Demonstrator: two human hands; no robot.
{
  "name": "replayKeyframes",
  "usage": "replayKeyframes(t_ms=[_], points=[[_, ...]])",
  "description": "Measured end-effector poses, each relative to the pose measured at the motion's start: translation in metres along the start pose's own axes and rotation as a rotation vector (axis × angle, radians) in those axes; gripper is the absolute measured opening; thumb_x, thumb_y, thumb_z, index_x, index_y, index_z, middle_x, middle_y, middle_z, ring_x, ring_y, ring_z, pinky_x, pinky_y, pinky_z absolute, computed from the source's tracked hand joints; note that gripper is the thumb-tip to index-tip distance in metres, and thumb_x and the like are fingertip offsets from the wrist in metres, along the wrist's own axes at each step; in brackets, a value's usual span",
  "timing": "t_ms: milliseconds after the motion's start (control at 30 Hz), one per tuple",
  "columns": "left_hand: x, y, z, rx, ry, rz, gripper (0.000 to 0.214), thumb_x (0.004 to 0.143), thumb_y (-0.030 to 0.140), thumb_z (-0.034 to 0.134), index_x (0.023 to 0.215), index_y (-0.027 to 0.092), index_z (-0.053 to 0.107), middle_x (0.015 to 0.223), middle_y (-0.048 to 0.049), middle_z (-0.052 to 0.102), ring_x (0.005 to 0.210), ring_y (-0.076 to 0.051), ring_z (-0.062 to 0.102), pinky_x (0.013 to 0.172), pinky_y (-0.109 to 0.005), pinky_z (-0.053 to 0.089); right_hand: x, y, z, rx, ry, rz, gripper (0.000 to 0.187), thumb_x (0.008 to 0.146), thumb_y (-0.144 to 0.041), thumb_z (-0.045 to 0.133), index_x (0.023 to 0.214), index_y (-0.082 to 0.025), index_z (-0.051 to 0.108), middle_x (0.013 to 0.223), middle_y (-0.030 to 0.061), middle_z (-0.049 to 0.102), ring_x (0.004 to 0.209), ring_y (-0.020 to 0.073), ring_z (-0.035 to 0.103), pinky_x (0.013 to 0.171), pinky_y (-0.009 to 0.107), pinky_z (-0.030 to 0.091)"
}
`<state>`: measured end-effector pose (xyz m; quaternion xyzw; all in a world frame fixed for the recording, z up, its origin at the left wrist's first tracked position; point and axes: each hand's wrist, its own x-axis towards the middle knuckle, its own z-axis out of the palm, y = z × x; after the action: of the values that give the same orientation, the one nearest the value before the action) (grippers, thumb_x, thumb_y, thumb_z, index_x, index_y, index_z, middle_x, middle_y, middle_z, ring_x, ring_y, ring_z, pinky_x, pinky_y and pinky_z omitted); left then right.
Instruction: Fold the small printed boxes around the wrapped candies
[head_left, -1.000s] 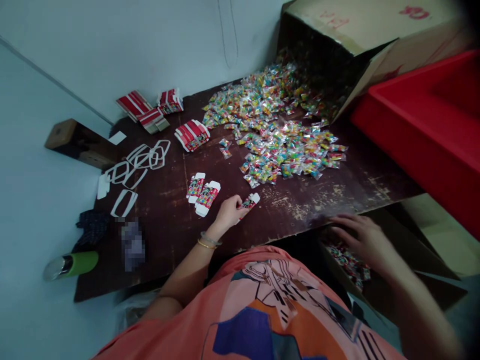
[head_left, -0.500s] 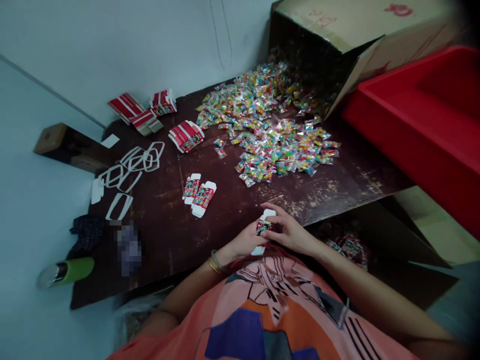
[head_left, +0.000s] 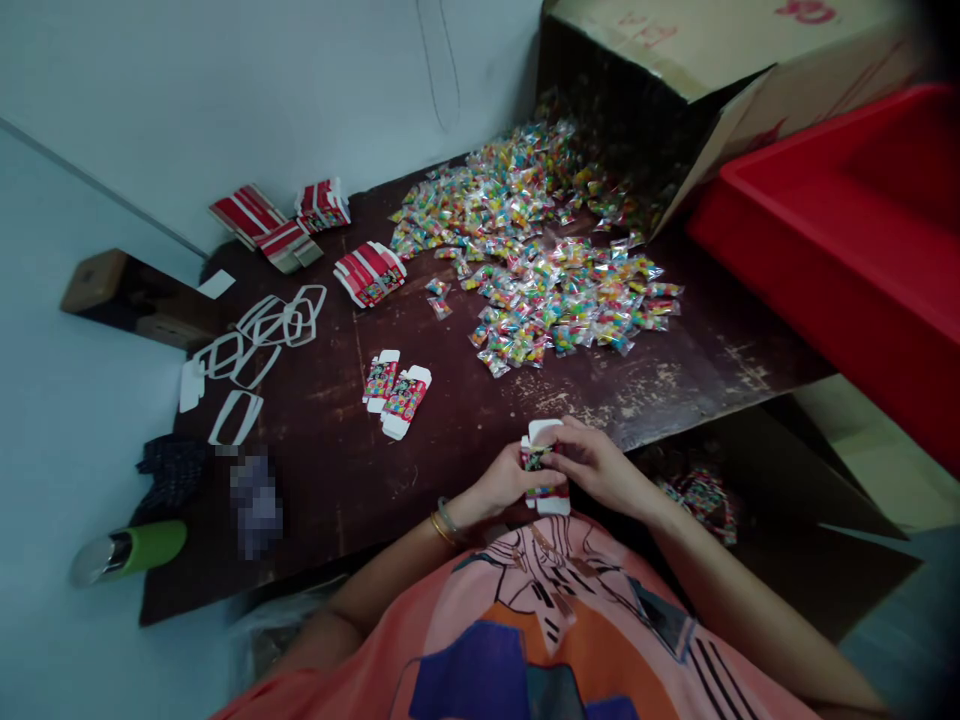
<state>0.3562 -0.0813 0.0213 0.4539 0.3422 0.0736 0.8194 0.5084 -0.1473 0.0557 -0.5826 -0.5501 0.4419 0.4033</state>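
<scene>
Fingers of left hand (head_left: 501, 482) and right hand (head_left: 602, 464) clamped on carton (head_left: 535, 458); end flaps (head_left: 545, 430) apparently unclosed. Loose cartons (head_left: 406, 402), ten o'clock, untouched.

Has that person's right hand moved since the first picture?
Yes, to the left, judged against the red plastic bin. The right hand now holds a small printed carton together with the left hand.
</scene>
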Motion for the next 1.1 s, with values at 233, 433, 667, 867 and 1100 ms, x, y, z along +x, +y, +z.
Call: replayKeyframes(t_ms=[233,433,667,867,1100], points=[[0.001,0.008,0.006,0.02,-0.129,0.029,0.047,0.047,0.034,0.089,0.077,0.013,0.058,0.069,0.0044,0.052,0.063,-0.007,0.045,0.061,-0.021,0.04,-0.002,0.004,-0.019,0.079,-0.147,-0.011,0.018,0.085,-0.037,0.064,0.081,-0.02,0.065,0.122,0.008,0.055,0.112,0.0231,0.053,0.097,0.037,0.041],[0.009,0.002,0.003,0.154,0.039,-0.028,0.046,0.054,0.047,0.082,0.065,0.013,0.054,0.056,0.0065,0.046,0.052,-0.006,0.039,0.05,-0.02,0.034,-0.004,0.017,-0.01,0.165,-0.037,0.054,0.021,0.087,-0.04,0.06,0.089,-0.02,0.059,0.084,0.0023,0.064,0.079,0.0173,0.06,0.074,0.028,0.049],[0.022,0.004,0.001,0.249,0.028,0.089,0.042,0.059,0.034,0.08,0.089,0.011,0.062,0.079,-0.0008,0.061,0.07,-0.012,0.053,0.065,-0.024,0.044,0.001,0.038,0.003,0.136,0.277,0.121,0.036,0.079,-0.039,0.068,0.103,-0.024,0.046,0.093,0.0031,0.065,0.085,0.0196,0.064,0.076,0.032,0.05],[0.025,0.017,0.007,0.403,0.105,0.273,0.038,0.072,0.03,0.072,0.103,0.012,0.06,0.085,-0.0014,0.061,0.076,-0.014,0.054,0.07,-0.024,0.044,0.003,0.034,-0.01,0.32,0.364,0.149,0.035,0.083,-0.043,0.063,0.106,-0.025,0.043,0.084,-0.001,0.063,0.069,0.0148,0.06,0.062,0.026,0.048],[-0.003,-0.005,0.007,0.178,0.132,0.339,0.06,0.076,0.03,0.07,0.125,0.02,0.037,0.095,-0.0043,0.066,0.081,-0.015,0.063,0.076,-0.026,0.049,-0.025,0.032,0.001,0.554,0.245,0.253,0.031,0.081,-0.042,0.067,0.099,-0.025,0.049,0.076,-0.0042,0.058,0.064,0.0106,0.053,0.057,0.021,0.045]])
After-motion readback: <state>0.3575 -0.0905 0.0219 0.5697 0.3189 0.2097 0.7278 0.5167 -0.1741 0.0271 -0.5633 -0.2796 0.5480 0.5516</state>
